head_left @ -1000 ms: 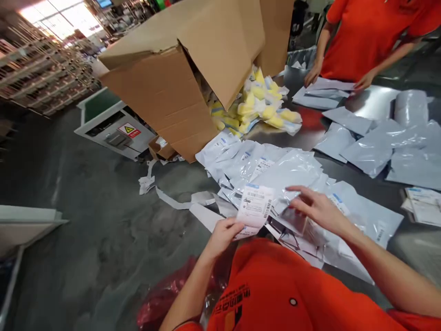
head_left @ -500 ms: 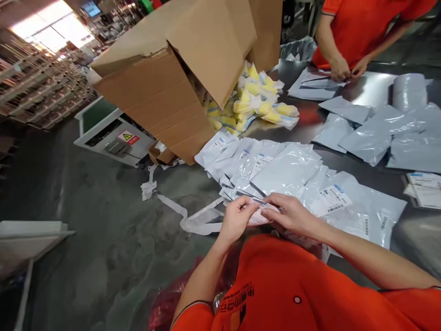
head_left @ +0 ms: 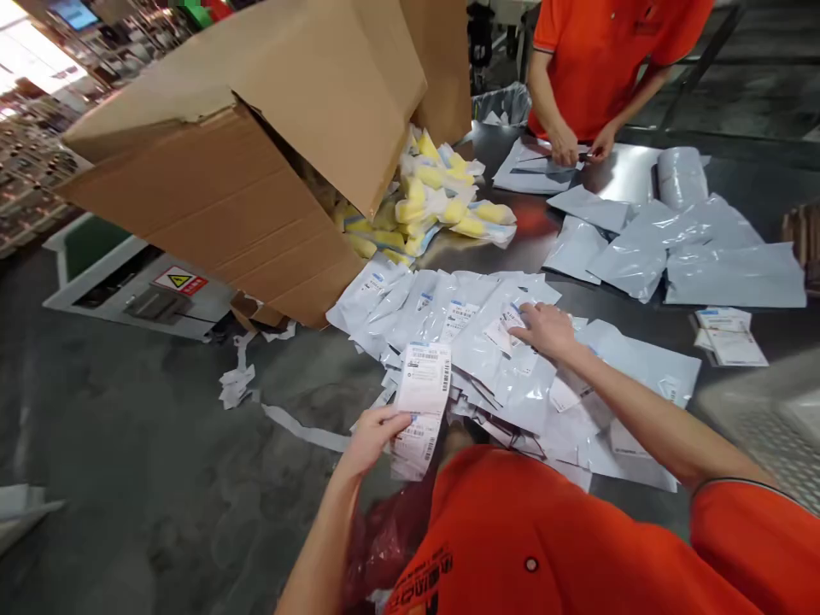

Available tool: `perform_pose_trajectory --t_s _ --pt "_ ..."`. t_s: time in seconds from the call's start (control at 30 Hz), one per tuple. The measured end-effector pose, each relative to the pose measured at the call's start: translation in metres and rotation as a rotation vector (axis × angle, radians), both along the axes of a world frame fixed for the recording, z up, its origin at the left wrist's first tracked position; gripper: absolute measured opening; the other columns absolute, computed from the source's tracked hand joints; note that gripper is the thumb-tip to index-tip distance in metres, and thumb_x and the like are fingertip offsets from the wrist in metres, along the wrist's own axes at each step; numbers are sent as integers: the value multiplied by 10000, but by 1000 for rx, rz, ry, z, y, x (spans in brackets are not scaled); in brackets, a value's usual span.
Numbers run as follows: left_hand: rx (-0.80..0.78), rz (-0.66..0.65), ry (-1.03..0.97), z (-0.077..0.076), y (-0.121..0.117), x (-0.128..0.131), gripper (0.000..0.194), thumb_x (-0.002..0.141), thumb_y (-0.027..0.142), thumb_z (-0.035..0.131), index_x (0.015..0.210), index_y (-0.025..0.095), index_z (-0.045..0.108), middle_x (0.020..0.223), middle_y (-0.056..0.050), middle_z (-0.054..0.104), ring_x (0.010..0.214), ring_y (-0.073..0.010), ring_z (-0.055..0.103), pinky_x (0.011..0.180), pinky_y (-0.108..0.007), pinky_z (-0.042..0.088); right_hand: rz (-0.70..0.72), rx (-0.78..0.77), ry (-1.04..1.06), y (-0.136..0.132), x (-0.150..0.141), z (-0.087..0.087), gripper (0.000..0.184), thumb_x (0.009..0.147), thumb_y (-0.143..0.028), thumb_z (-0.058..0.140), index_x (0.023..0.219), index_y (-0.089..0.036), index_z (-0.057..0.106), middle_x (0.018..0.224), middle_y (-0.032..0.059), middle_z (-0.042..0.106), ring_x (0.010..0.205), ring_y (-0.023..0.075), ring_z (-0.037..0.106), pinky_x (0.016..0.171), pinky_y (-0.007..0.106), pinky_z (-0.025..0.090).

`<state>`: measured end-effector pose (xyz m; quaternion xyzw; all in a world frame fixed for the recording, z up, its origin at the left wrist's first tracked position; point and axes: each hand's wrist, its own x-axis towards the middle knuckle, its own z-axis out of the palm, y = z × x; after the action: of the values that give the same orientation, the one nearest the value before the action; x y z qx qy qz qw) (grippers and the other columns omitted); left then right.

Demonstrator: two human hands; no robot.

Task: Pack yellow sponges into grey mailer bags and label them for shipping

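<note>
My left hand (head_left: 371, 437) is closed on the lower part of a strip of white shipping labels (head_left: 424, 380), which hangs over the table's near edge. Printed text and barcodes show on it. My right hand (head_left: 549, 331) reaches over the pile of grey-white plastic mailing bags (head_left: 410, 312). Its thumb and forefinger are at the right edge of a single shipping label (head_left: 504, 330), which lies against a bag near the middle of the pile. Whether that label is fully stuck down, I cannot tell. Several bags in the pile bear similar labels.
A large cardboard box (head_left: 211, 196) tips over yellow-and-white wrapped items (head_left: 442, 192). Across the metal table, a co-worker's hands (head_left: 580, 147) are over flat bags. More grey bags (head_left: 730, 265), a bag roll (head_left: 682, 177) and loose labels (head_left: 730, 336) lie right. Backing paper (head_left: 307, 429) trails left.
My hands were together at the labels and have parted. The left has lowered with the strip, now unfolded; the right has moved forward onto the bags with one label. The view has turned right.
</note>
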<state>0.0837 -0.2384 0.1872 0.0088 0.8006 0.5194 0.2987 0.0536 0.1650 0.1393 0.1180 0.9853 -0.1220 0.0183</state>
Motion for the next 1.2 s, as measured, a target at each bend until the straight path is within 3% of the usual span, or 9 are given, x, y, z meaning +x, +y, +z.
perform_pose_trajectory --t_s 0.17,0.27,0.4,0.5,0.6,0.7,0.83,0.97,1.2 --pt "69 44 27 -2 0 -15 337 714 467 727 736 135 783 694 -43 702 681 -194 581 679 -274 451 -83 131 72 -30 17 13 937 844 -566 645 1563 -125 237 1285 260 576 1182 445 496 917 574 405" --pt "55 43 50 -6 14 -27 361 687 468 743 544 140 696 552 -16 618 590 -154 516 606 -247 413 177 -57 90 -48 26 19 800 894 -529 585 1516 -82 355 1457 244 457 1347 400 395 1049 515 382" --pt "18 24 -6 -7 32 -41 401 671 527 752 591 136 728 629 -52 686 641 -191 575 623 -263 450 517 -433 -93 -32 -4 8 508 963 -478 479 1407 -236 536 1347 85 609 1200 232 588 976 319 486" --pt "62 59 -115 -9 37 -44 456 638 582 780 742 138 795 792 -97 757 761 -259 655 721 -319 515 153 -324 -3 33 -57 1 409 1009 -371 390 1356 -239 564 1291 59 640 1098 175 624 950 270 484" --pt "142 157 -218 -16 40 -41 491 599 601 813 788 147 806 835 -114 770 825 -303 689 795 -377 541 -170 -105 19 104 -100 -5 442 944 -216 483 1357 -63 518 1350 236 549 1201 292 553 964 392 462" --pt "196 270 -272 -31 45 -37 504 594 598 824 842 160 811 874 -119 777 849 -310 703 856 -412 542 -265 -21 -25 147 -118 -13 324 899 -93 467 1168 26 602 1155 329 598 1068 344 612 841 441 479" --pt "179 271 -301 -39 56 -31 507 585 597 831 822 150 812 846 -126 776 814 -318 703 812 -410 549 -226 16 -23 157 -126 -8 216 932 -111 462 1039 -20 627 980 253 647 864 253 643 761 363 442" --pt "213 318 -308 -23 56 -29 476 516 556 879 726 137 794 724 -106 756 750 -303 700 723 -380 553 -65 35 122 113 -122 35 261 965 -198 440 1174 -84 548 1102 207 626 934 244 601 738 326 399" --pt "311 632 -197 4 13 -1 510 456 479 925 788 114 794 808 -120 775 733 -252 706 732 -350 559 698 -36 -23 -84 -16 88 294 911 -78 449 1162 -153 581 1066 125 649 803 204 628 650 290 459"
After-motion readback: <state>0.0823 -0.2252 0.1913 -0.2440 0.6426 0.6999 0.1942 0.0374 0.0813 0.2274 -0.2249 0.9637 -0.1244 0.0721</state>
